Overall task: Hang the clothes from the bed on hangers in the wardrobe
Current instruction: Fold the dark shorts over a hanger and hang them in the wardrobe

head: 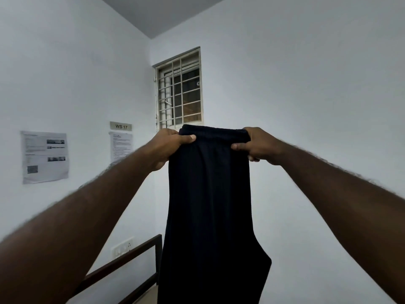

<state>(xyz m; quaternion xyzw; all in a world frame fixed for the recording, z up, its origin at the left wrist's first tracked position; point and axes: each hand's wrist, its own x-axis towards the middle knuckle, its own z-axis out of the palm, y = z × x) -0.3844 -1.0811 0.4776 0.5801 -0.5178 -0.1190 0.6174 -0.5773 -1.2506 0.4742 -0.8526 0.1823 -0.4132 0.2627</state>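
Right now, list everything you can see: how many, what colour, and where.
trousers: one, black or very dark, held up by the waistband in the centre, hanging down out of the frame
window: one, pale grille over dark panes, far wall behind the trousers
sign: one, beige, reads WS 17, left wall
printed sheets: two, white-grey, left wall, one at far left and one under the sign
switch plate: one, white, low on the left wall
frame rail: one, dark brown, bottom left
left hand: grips the waistband's left end
right hand: grips the waistband's right end
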